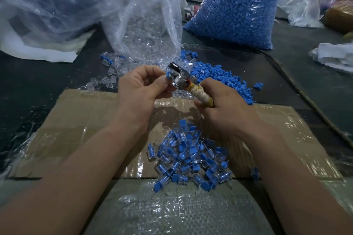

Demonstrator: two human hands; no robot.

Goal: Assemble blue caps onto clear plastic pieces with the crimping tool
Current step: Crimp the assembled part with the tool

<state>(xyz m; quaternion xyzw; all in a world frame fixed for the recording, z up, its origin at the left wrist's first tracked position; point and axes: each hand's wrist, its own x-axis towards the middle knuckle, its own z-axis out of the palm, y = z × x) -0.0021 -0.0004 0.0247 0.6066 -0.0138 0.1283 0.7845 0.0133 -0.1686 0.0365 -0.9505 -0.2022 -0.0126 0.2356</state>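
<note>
My right hand (221, 108) grips the tape-wrapped handle of the metal crimping tool (181, 79), whose shiny jaws point up and left. My left hand (139, 87) pinches a small blue cap on a clear piece (168, 76) right at the tool's jaws. Loose blue caps (225, 80) lie in a heap behind my right hand. Loose clear pieces (112, 70) are scattered behind my left hand. A pile of assembled blue-and-clear parts (189, 156) lies on the taped cardboard sheet (76, 120) below my hands.
A large bag of blue caps (238, 5) stands at the back right. An opened clear bag of clear pieces (145, 25) spills at the back centre. A big crumpled plastic bag (47, 5) fills the back left. A cord (305, 97) runs along the right.
</note>
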